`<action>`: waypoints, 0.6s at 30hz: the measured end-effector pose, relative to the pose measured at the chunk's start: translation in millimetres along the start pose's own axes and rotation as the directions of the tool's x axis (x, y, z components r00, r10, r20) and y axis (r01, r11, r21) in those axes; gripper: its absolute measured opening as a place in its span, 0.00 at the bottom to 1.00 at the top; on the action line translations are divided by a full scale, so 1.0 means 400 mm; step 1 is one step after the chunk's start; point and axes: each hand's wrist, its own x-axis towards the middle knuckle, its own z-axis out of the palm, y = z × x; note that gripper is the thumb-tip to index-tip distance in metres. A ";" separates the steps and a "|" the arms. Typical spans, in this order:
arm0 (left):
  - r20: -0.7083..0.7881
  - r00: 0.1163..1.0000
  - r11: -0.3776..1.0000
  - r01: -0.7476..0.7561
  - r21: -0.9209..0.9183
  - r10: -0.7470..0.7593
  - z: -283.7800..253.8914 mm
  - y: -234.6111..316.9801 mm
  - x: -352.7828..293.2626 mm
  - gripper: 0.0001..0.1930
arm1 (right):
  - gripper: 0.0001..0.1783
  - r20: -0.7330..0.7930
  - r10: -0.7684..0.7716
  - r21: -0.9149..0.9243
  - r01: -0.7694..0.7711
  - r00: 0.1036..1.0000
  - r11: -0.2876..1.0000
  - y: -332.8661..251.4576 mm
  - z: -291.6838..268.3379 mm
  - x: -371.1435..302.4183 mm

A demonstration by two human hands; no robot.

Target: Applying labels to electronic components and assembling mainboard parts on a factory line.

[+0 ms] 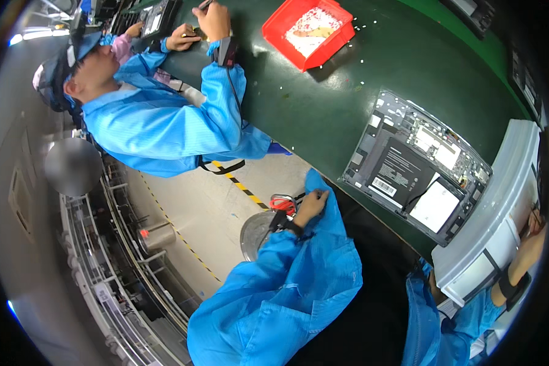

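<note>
My left hand [311,206] is low beside the bench edge, its fingers closed on the front flap of my blue smock [330,222]. A black band is round that wrist. My right hand [532,235] is at the far right, beside a light grey plastic bin [497,213]; its fingers are dark and partly hidden, so their hold is unclear. Between the hands, an opened tablet or laptop chassis [418,165] lies on the bench near its front edge. It shows a black battery, a bare circuit board and a white panel.
A red bin [311,30] of small white and red bits stands on the dark green bench [287,97], with white specks scattered around. A co-worker in blue [165,122] works at the left. A round stool [256,235] and a rail structure [116,262] are below.
</note>
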 end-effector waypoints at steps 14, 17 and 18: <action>0.344 0.402 0.165 0.416 -0.894 0.849 0.150 0.249 0.703 0.17 | 0.25 0.264 -0.316 -0.242 0.379 0.911 0.893 -0.373 0.485 -0.320; 0.374 0.379 0.064 0.625 -0.778 0.846 -0.040 0.345 0.856 0.17 | 0.21 0.298 -0.288 -0.232 0.362 0.910 0.903 -0.397 0.448 -0.339; 0.362 0.386 0.013 0.668 -0.744 0.848 -0.094 0.374 0.902 0.17 | 0.17 0.292 -0.348 -0.190 0.410 0.891 0.892 -0.391 0.440 -0.335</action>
